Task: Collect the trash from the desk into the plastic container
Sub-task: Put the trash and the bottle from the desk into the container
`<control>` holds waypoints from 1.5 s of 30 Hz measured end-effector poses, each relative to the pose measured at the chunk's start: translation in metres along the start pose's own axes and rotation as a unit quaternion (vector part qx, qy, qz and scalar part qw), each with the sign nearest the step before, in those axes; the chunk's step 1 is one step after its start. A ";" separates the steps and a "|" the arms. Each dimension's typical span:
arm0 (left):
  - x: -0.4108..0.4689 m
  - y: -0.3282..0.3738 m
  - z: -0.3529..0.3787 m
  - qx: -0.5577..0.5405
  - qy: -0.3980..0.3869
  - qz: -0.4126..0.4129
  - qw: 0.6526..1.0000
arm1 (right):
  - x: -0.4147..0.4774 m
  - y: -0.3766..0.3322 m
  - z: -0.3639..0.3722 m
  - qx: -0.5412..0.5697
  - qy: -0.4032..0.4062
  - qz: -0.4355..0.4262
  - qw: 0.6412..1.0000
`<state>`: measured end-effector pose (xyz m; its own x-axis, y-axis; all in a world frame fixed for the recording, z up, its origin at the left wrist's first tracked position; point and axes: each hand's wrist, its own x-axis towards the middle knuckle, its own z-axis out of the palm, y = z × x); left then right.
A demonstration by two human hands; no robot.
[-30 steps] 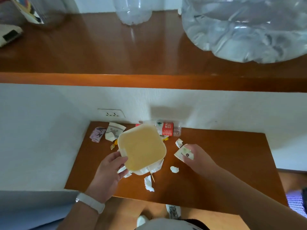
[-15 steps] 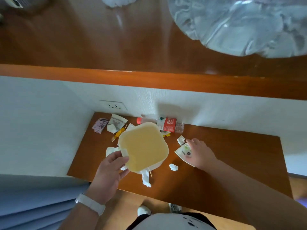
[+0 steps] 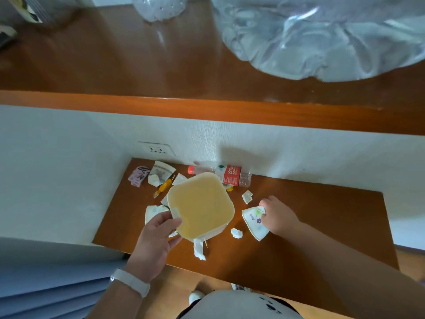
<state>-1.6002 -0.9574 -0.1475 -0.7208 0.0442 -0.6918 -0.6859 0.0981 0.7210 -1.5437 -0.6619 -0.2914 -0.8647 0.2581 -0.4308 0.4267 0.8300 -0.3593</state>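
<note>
Left hand (image 3: 156, 238) gripped plastic container (image 3: 201, 204) rim; right hand (image 3: 279, 216) pinched torn paper cup (image 3: 254, 223). I judged: lift, drop inside.

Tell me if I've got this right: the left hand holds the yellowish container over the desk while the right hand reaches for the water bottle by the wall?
Not quite. The head view shows the right hand on the flattened paper cup, not the water bottle, which lies untouched by the wall. The left hand does hold the container over the desk.
</note>
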 end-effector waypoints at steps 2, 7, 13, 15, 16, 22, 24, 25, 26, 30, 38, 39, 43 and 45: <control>0.000 0.000 0.002 0.001 -0.001 0.004 1.000 | -0.006 0.001 -0.007 0.008 0.019 -0.011 1.000; -0.001 0.002 0.004 0.010 -0.012 0.018 1.000 | -0.027 -0.009 -0.044 0.036 0.108 -0.054 0.992; -0.007 0.005 0.010 0.044 0.000 0.042 0.998 | -0.051 -0.050 -0.106 0.133 0.224 -0.091 0.961; -0.009 0.007 0.011 0.050 0.001 0.047 0.998 | -0.058 -0.066 -0.122 0.160 0.252 -0.111 0.948; -0.011 0.008 0.010 0.055 0.000 0.050 0.997 | -0.062 -0.073 -0.128 0.175 0.259 -0.119 0.942; -0.012 0.011 0.007 0.063 0.001 0.061 0.996 | -0.072 -0.106 -0.119 0.177 0.196 -0.168 0.950; -0.011 0.010 0.007 0.057 0.001 0.064 0.996 | -0.070 -0.109 -0.108 0.164 0.180 -0.173 0.954; -0.011 0.009 0.007 0.054 0.002 0.064 0.996 | -0.069 -0.110 -0.104 0.156 0.174 -0.174 0.957; -0.011 0.008 0.007 0.051 0.003 0.063 0.997 | -0.068 -0.110 -0.100 0.145 0.169 -0.175 0.959; -0.013 0.000 0.003 0.080 0.003 0.077 0.994 | -0.063 -0.113 -0.089 0.094 0.143 -0.172 0.970; -0.011 -0.013 -0.005 0.090 0.023 0.081 0.992 | -0.053 -0.115 -0.074 0.034 0.118 -0.186 0.975; -0.011 -0.014 -0.006 0.089 0.025 0.081 0.992 | -0.053 -0.115 -0.073 0.034 0.116 -0.189 0.975; -0.008 -0.017 -0.011 0.081 0.033 0.079 0.993 | -0.053 -0.113 -0.068 0.039 0.106 -0.198 0.974; -0.007 -0.017 -0.013 0.075 0.036 0.083 0.993 | -0.053 -0.108 -0.063 0.054 0.105 -0.192 0.974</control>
<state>-1.5846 -0.9723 -0.1543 -0.8322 0.0013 -0.5545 -0.5377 0.2425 0.8075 -1.5609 -0.7335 -0.1775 -0.9963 0.0442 -0.0737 0.0776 0.8314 -0.5503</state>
